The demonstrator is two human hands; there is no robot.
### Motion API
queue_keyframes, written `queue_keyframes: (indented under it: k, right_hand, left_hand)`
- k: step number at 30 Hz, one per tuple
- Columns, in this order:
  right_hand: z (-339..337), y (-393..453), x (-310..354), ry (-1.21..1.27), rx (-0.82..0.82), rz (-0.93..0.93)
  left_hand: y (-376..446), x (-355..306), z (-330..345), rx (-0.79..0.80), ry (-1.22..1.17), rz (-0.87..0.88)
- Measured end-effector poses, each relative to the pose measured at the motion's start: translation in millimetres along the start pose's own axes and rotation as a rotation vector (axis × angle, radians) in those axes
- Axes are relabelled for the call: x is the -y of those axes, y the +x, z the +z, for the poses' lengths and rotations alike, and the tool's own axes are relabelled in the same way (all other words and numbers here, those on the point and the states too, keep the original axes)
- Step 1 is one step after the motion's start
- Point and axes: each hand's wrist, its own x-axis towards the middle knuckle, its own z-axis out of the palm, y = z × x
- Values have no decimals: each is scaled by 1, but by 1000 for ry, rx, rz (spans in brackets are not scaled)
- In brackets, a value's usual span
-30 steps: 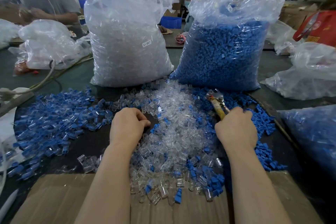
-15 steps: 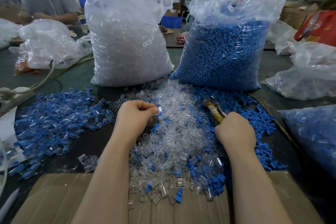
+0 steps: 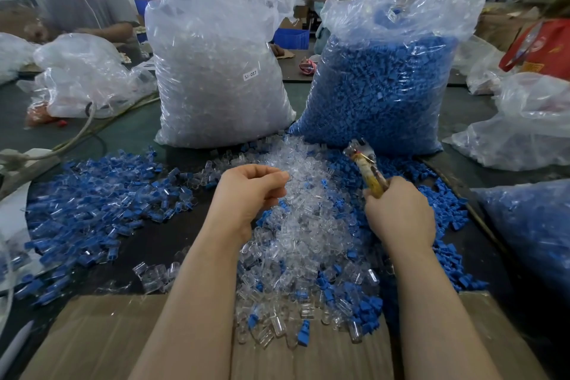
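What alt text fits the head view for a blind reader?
A person's right hand grips yellow pliers; the left hand, curled, hovers over a heap of clear and blue plastic pieces. A clear-filled bag and a blue-filled bag stand behind.

You are at a factory workbench. Big sacks of clear parts point(image 3: 216, 71) and blue parts point(image 3: 385, 95) stand ahead. Other workers point(image 3: 83, 0) sit beyond.
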Motion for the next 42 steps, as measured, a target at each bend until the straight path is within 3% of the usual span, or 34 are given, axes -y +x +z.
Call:
queue_keyframes:
  k: [5,11,18,36,42]
  right_hand:
    - [3,-6,18,599,133,-111]
    - [5,-16,32,822,228,-218]
    - [4,-23,33,938,290,-309]
    - [12,-27,39,834,78,-363]
    - [9,-27,40,835,110,-367]
  left_hand:
    - [-4,1,11,12,-124,13]
    - [-9,3,20,45,-133,13]
    - [-11,2,21,21,-164,21]
    - [-17,-1,29,-12,-36,159]
    - [-16,2,32,-65,113,295]
